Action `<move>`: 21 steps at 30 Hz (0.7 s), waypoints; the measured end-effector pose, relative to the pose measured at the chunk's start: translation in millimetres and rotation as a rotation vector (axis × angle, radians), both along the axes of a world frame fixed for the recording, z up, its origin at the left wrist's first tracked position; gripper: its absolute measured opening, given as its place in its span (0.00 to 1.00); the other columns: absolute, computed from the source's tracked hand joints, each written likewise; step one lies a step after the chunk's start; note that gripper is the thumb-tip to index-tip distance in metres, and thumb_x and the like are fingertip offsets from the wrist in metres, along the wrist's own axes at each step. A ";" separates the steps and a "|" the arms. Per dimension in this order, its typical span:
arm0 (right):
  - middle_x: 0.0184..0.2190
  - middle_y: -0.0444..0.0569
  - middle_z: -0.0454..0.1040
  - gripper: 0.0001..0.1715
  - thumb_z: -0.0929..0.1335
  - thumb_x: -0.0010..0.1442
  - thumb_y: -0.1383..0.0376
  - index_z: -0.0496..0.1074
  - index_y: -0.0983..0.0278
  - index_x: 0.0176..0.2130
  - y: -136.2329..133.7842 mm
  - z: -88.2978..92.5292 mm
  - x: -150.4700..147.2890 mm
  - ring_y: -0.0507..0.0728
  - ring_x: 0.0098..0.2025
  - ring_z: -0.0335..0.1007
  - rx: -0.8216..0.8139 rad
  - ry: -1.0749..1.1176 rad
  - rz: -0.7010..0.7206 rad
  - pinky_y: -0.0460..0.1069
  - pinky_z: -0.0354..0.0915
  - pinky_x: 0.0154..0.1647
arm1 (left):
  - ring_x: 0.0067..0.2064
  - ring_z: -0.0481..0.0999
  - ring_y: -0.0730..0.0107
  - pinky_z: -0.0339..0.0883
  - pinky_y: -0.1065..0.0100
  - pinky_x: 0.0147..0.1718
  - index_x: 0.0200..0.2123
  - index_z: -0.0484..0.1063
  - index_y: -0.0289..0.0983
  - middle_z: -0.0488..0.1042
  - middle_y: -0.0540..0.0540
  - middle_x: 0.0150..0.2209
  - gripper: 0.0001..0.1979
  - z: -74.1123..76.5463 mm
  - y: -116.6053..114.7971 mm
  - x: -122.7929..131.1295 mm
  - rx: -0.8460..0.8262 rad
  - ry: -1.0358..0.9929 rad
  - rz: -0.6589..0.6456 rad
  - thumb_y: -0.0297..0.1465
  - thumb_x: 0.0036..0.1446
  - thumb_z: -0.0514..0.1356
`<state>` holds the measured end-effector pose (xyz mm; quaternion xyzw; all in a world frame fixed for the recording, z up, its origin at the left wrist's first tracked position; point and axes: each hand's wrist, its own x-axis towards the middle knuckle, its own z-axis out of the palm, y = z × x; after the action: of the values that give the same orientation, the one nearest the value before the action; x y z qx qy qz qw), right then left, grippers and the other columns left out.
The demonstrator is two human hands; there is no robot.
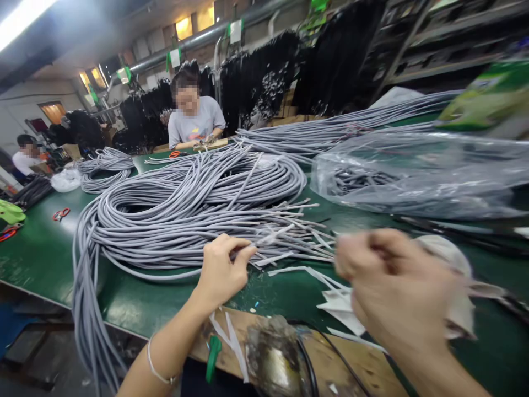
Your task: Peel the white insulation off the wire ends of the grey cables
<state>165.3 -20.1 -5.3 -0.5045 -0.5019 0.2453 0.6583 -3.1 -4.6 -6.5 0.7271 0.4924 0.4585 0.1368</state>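
Note:
My left hand (225,270) is closed in a pinch at the near edge of a large bundle of grey cables (165,231). One grey cable runs from the left into its fingers. Around the cable ends, to the right of that hand, lie thin white strips (289,270) and frayed pale fibres. My right hand (397,281), blurred by motion, is curled shut in front of the cable ends. What its fingers hold, if anything, cannot be made out. Crumpled white paper (341,309) and a pale cloth-like piece (452,259) lie close to it.
A wooden board (347,358) with a worn metal device (276,358) sits at the near edge. A clear plastic bag (421,187) lies at right. Red-handled scissors (61,214) rest on the green table (128,303). Across it sits a co-worker (196,121); more cables (351,124) stretch behind.

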 end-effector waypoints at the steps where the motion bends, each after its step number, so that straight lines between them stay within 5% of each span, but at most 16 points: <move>1: 0.16 0.38 0.55 0.20 0.70 0.47 0.50 0.60 0.59 0.21 4.6 0.3 -2.8 0.49 0.18 0.48 -0.050 0.042 0.016 0.46 0.48 0.18 | 0.26 0.70 0.73 0.64 0.72 0.28 0.28 0.76 0.35 0.74 0.47 0.24 0.08 2.6 -0.9 0.0 0.000 -0.022 -0.030 0.26 0.54 0.57; 4: 0.18 0.40 0.64 0.21 0.76 0.35 0.54 0.68 0.62 0.26 13.3 -0.3 -15.1 0.49 0.19 0.57 -0.175 0.118 0.242 0.45 0.55 0.17 | 0.23 0.66 0.74 0.60 0.72 0.24 0.26 0.74 0.34 0.70 0.49 0.20 0.12 8.8 -3.9 0.0 -0.039 -0.056 -0.134 0.28 0.58 0.53; 9: 0.32 0.49 0.77 0.23 0.76 0.35 0.57 0.72 0.63 0.33 11.0 -2.8 -28.9 0.54 0.30 0.71 -0.203 0.281 0.465 0.49 0.68 0.28 | 0.20 0.59 0.76 0.53 0.73 0.20 0.19 0.66 0.35 0.62 0.52 0.16 0.18 11.8 -6.0 -0.2 -0.167 -0.100 -0.260 0.33 0.60 0.51; 15: 0.22 0.44 0.75 0.20 0.78 0.31 0.59 0.72 0.63 0.26 10.9 -1.8 -27.5 0.54 0.24 0.71 -0.171 0.352 0.372 0.49 0.70 0.25 | 0.20 0.61 0.76 0.54 0.73 0.20 0.19 0.66 0.35 0.63 0.52 0.16 0.18 13.1 -7.2 -0.7 -0.274 -0.131 -0.311 0.34 0.60 0.50; 21: 0.20 0.44 0.74 0.16 0.76 0.37 0.58 0.72 0.63 0.26 4.8 -1.3 -29.4 0.52 0.21 0.68 -0.011 0.154 0.150 0.47 0.66 0.20 | 0.31 0.73 0.69 0.64 0.71 0.29 0.31 0.75 0.34 0.76 0.45 0.30 0.04 13.2 -9.8 1.9 -0.080 -0.095 -0.193 0.27 0.52 0.60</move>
<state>135.9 -15.4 -6.6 -0.4490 -0.4845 0.3347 0.6720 -1.3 -14.4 6.7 0.7426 0.4308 0.4571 0.2324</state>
